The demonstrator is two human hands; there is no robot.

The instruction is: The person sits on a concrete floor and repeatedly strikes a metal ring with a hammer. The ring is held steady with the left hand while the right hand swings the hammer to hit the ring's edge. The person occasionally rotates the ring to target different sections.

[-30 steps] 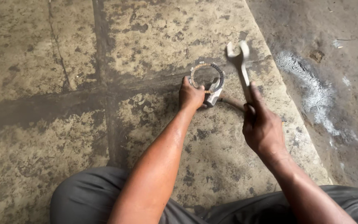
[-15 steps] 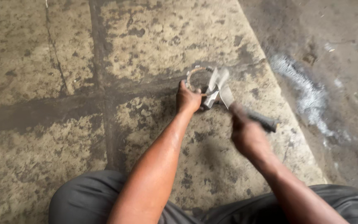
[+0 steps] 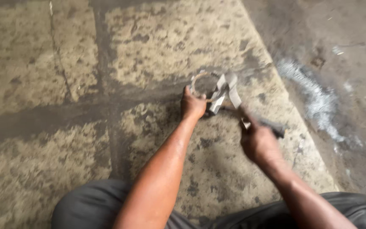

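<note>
A metal ring (image 3: 201, 80), thin and grey, is held flat on the stained concrete slab (image 3: 157, 38) a little short of the slab's right edge, with a small dark fitting (image 3: 215, 106) attached at its near side. The ring is judged to be stiff and light, hard-edged rather than fragile, and apt to skid or spring on the hard floor unless it is pinned down; the near rim beside the fitting is judged the sound place for a hold. The left hand (image 3: 192, 104) is set there, its fingers curled and pressed together over the rim, so the ring is clamped against the concrete. The right hand (image 3: 257, 142) is closed in a fist around the dark handle of a tool (image 3: 230, 91) whose pale flat metal head is blurred above the fitting; whether it is a spanner or a hammer cannot be told. The tool is judged heavy and rigid, best gripped low on its handle. The slab is rough and mottled, ochre patches worn through to dark grey, with dark joint lines crossing it. Beyond its right edge lies smoother grey floor (image 3: 352, 51) carrying a whitish powdery smear (image 3: 314, 97). Grey trousers (image 3: 90, 208) are seen along the bottom edge.
</note>
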